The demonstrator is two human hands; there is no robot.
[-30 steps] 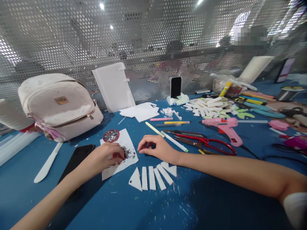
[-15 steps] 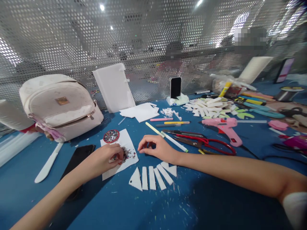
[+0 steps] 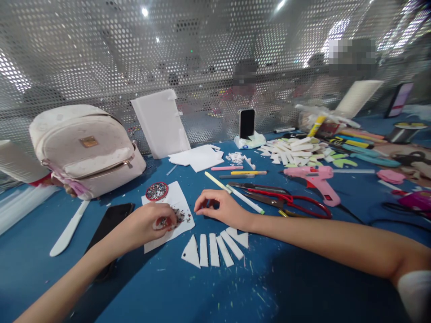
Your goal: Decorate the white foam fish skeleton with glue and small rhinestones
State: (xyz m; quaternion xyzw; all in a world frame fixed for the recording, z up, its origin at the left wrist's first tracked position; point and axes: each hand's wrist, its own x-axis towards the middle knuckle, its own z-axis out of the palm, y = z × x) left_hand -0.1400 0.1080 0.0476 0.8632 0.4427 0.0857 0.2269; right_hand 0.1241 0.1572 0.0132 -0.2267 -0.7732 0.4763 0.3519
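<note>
My left hand [image 3: 155, 220] is over a white sheet of paper [image 3: 180, 193], fingers curled down to the small dark and red glittery bits [image 3: 183, 216] scattered there. Something reddish shows under its fingers, too hidden to name. A round, red-rimmed dish-like piece [image 3: 156, 191] full of the same glittery bits lies at the sheet's upper left. To the right of the paper, my right hand [image 3: 220, 207] rests on the blue table with bent fingers, thumb and forefinger close together. Whether anything is pinched there is not visible. White cut pieces [image 3: 213, 250], laid out like a fish skeleton, lie below both hands.
Scissors with red handles [image 3: 303, 204], several pens [image 3: 248, 172] and a pink glue gun [image 3: 316, 175] lie at right. Behind are a pile of white pieces [image 3: 292, 148] and a standing phone [image 3: 247, 123]. At left are a backpack [image 3: 90, 152], a dark phone [image 3: 107, 224] and a white knife [image 3: 69, 231].
My left hand has shifted slightly right over the glittery bits, its fingers moving further across them. My right hand stays in place.
</note>
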